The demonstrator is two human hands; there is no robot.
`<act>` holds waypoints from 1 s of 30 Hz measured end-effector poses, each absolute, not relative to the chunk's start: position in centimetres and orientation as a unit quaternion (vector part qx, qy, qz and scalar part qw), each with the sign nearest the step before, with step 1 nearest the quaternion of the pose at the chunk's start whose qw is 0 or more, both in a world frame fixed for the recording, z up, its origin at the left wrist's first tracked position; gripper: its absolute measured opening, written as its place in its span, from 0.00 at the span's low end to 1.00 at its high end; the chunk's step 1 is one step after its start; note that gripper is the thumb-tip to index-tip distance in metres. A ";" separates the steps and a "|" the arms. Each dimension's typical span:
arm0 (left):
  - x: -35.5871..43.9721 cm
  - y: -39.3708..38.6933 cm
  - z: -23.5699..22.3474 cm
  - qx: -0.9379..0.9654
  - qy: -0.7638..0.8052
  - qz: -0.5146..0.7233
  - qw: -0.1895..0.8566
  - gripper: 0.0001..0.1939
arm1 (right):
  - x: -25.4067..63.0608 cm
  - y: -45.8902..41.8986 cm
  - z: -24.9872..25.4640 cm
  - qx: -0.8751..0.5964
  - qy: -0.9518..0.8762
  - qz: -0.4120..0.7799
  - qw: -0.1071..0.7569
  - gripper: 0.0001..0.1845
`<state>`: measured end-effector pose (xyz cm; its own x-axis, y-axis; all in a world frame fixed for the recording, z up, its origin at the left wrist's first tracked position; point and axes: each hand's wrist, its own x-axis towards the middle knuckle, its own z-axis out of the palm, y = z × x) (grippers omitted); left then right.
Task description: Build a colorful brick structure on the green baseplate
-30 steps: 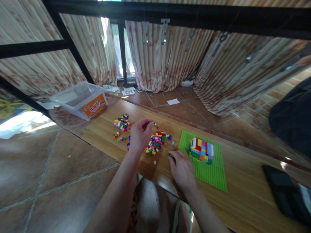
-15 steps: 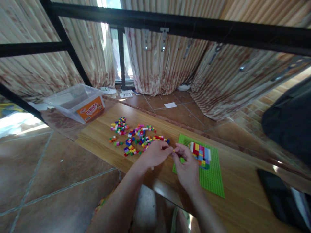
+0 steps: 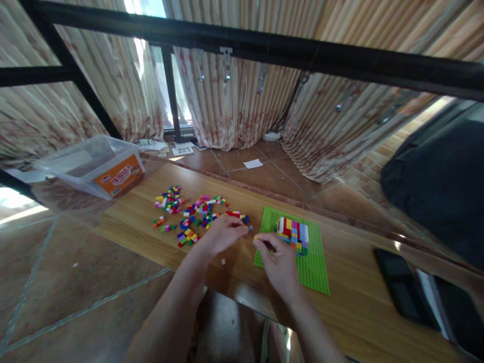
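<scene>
My right hand (image 3: 279,256) pinches a small yellow brick (image 3: 256,237) between thumb and fingertips, above the left edge of the green baseplate (image 3: 314,275). On that baseplate stands a block of stacked multicoloured bricks (image 3: 294,233), partly behind my right hand. My left hand (image 3: 227,233) is a little to the left, its fingers drawn together over the near right side of the loose brick pile (image 3: 204,207). Whether anything is between them is hidden. Just past its fingertips lies a small light blue brick (image 3: 250,228). A single white brick (image 3: 223,261) lies nearer to me.
The wooden bench (image 3: 351,272) carries more loose bricks (image 3: 170,200) on the left and a dark phone-like device (image 3: 403,285) on the right. A clear plastic bin (image 3: 94,166) with an orange label stands at the far left. Curtains hang behind a black metal bar (image 3: 264,45).
My left hand first came from over the pile to meet my right at a small yellow brick, then drew back left. My right hand rose and now holds that brick. The view has swung right.
</scene>
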<state>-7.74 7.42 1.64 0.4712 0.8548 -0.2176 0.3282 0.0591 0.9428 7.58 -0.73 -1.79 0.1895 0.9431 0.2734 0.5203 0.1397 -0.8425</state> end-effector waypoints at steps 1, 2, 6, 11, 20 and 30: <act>-8.3 7.8 1.4 0.685 0.483 0.225 0.497 0.12 | 7.5 -0.7 -2.2 -0.630 -0.605 0.209 0.439 0.08; -9.0 8.2 1.0 0.715 0.505 0.208 0.437 0.12 | 7.4 -0.7 -2.7 -0.642 -0.618 0.190 0.412 0.08; -10.6 9.0 -0.1 0.780 0.503 0.165 0.333 0.09 | 6.6 -0.2 -3.9 -0.653 -0.667 0.143 0.330 0.09; -9.5 8.0 0.0 0.796 0.514 0.142 0.285 0.07 | 6.0 0.9 -3.8 -0.647 -0.670 0.150 0.333 0.09; -8.8 7.4 0.4 0.798 0.515 0.129 0.285 0.07 | 6.9 3.1 -4.3 -0.696 -0.644 0.077 0.307 0.15; -8.7 8.1 1.2 0.773 0.425 0.219 0.418 0.13 | 6.3 2.4 -3.2 -0.573 -0.467 0.423 0.525 0.15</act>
